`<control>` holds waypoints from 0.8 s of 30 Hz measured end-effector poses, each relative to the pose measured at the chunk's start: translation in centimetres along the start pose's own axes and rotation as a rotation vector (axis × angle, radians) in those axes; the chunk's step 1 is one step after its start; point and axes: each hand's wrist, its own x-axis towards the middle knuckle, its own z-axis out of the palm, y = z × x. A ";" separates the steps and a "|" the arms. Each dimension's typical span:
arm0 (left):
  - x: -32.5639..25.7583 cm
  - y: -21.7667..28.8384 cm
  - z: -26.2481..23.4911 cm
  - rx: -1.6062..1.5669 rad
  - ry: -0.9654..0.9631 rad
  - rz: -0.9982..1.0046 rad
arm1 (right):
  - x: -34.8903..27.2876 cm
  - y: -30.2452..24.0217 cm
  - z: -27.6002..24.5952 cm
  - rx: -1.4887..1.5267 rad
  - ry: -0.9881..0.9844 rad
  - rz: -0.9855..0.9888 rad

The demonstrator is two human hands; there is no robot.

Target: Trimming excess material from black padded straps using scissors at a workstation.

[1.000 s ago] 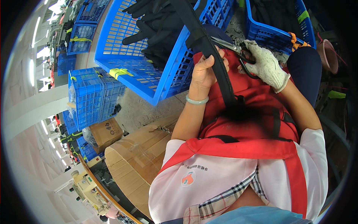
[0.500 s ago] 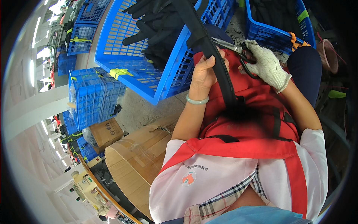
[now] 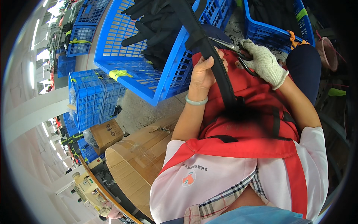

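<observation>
A long black fabric strap (image 3: 219,71) runs from the blue basket down across my red apron (image 3: 257,95). My bare left hand (image 3: 205,71), with a pale bangle at the wrist, is closed on this strap, thumb laid on its near face. In my right hand (image 3: 266,63), which wears a white knit glove, are scissors (image 3: 227,44) with black handles. Their blades point left, and the tips lie at the strap's right edge, just above my left fingers. Whether the blades touch the strap I cannot tell.
A tilted blue basket (image 3: 158,87) full of black strips (image 3: 156,35) stands ahead on the left. Another blue basket (image 3: 257,33) with black pieces is at the far right, beside a pink bin (image 3: 327,54). Stacked blue crates (image 3: 87,99), a carton (image 3: 107,135) and flat cardboard (image 3: 138,156) lie left.
The gloved right hand and the scissors have shifted slightly left. My left hand keeps its hold on the strap, almost unmoved.
</observation>
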 end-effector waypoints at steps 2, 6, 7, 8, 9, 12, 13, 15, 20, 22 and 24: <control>-0.1 0.0 0.0 -0.001 0.014 0.003 | -0.1 -0.7 -0.3 0.030 -0.013 0.007; 0.1 0.0 0.2 -0.002 0.032 -0.001 | -0.2 0.2 0.1 0.190 -0.071 0.023; 0.1 -0.1 0.2 -0.001 0.031 0.000 | -0.1 0.2 0.1 0.157 -0.045 -0.010; 0.0 -0.1 0.2 0.004 0.021 -0.013 | -0.1 0.1 0.1 0.124 -0.020 -0.042; 0.0 -0.1 0.3 0.009 0.012 -0.025 | 0.0 -0.1 0.0 0.123 -0.020 -0.044; 0.0 -0.1 0.6 0.024 0.021 -0.022 | 0.2 -0.6 -0.2 0.073 -0.033 -0.012; 0.0 -0.1 0.8 0.023 0.020 -0.023 | 0.2 -0.5 -0.1 0.004 -0.021 -0.020; -0.2 -0.1 0.9 0.018 0.077 -0.011 | 0.2 -0.4 0.2 -0.065 -0.009 -0.028; -0.1 -0.1 0.8 0.001 0.060 -0.004 | 0.2 -0.4 -0.1 0.036 -0.047 -0.020; -0.1 0.0 0.8 -0.003 0.037 -0.008 | 0.0 -0.3 -0.3 0.013 -0.033 -0.030; -0.2 0.0 0.8 -0.007 0.054 -0.007 | -0.3 -0.2 -0.4 -0.010 -0.019 -0.040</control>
